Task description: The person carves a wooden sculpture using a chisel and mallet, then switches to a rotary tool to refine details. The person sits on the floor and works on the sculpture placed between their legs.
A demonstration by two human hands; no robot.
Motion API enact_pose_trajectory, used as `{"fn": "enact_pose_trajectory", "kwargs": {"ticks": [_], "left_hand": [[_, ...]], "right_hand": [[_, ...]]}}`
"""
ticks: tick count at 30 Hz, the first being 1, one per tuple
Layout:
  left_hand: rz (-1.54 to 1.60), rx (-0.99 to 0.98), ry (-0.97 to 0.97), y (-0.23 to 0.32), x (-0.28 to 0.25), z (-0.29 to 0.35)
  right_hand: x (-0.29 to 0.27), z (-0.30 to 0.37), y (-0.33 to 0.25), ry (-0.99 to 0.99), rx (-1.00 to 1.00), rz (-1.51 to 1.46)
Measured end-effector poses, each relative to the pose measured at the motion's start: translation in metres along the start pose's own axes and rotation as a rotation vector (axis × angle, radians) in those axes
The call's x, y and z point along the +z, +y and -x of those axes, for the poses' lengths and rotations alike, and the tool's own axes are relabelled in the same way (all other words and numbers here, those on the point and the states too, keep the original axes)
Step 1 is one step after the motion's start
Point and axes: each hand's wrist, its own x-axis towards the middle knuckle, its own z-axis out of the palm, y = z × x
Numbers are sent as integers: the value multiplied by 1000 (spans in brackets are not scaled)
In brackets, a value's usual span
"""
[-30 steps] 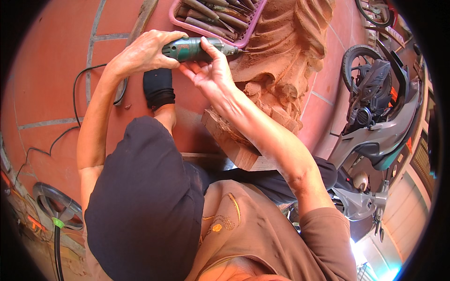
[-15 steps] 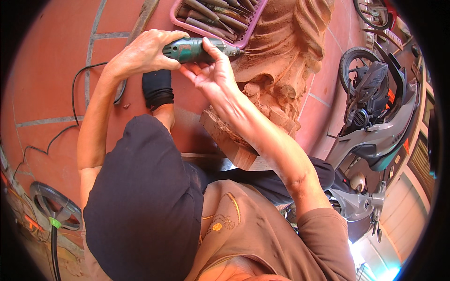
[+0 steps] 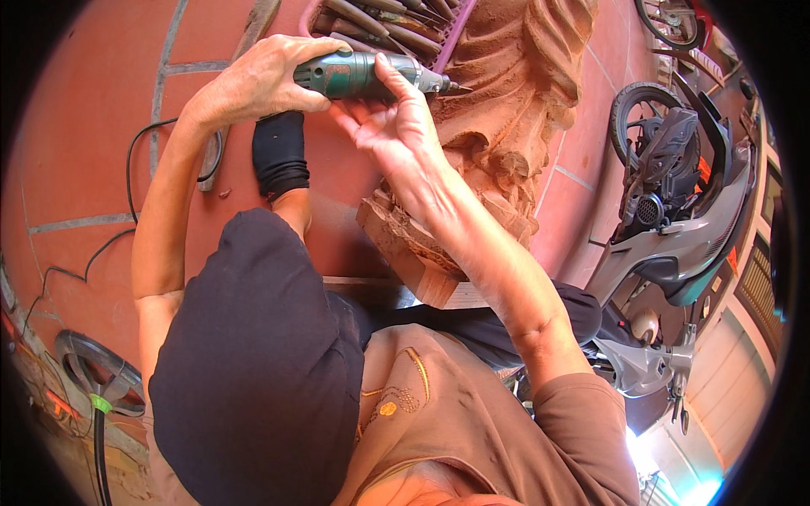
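A green rotary tool (image 3: 344,76) lies level between my two hands, its pointed bit reaching right over the wood carving (image 3: 506,93). My left hand (image 3: 266,78) wraps the rear end of the tool with thumb and fingers. With thumb on the near side and fingers beneath, my right hand (image 3: 392,122) grips the tool's front part. The carving is reddish-brown, with deep flowing folds and dust in its grooves. Whether the bit touches the wood, I cannot tell.
Beyond the tool stands a pink basket (image 3: 456,38) of wooden-handled carving tools. A black cord (image 3: 129,181) curls over the tiled floor (image 3: 76,152) at the left. Along the right is a grey motorbike (image 3: 675,219). A round-framed fan (image 3: 99,371) is at the lower left.
Both hands have moved slightly up and away with the rotary tool, and its tip has shifted a little right over the carving. The grip looks the same.
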Motion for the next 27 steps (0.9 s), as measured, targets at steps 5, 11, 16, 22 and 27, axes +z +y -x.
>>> {"fn": "enact_pose_trajectory", "kwargs": {"ticks": [5,11,16,22,27], "left_hand": [[-8,-49,-51,-5,0,4],[-2,-126,-118,-4,0,10],[-25,-138,-118,-4,0,10],[-13,-62,-51,6,-7,7],[1,20,12,7,-4,-1]], "right_hand": [[-3,-5,7,16,2,-6],[-10,-13,18,32,13,9],[-13,-15,16,3,52,7],[-3,1,6,-9,22,10],[2,3,-5,5,32,-9]]}}
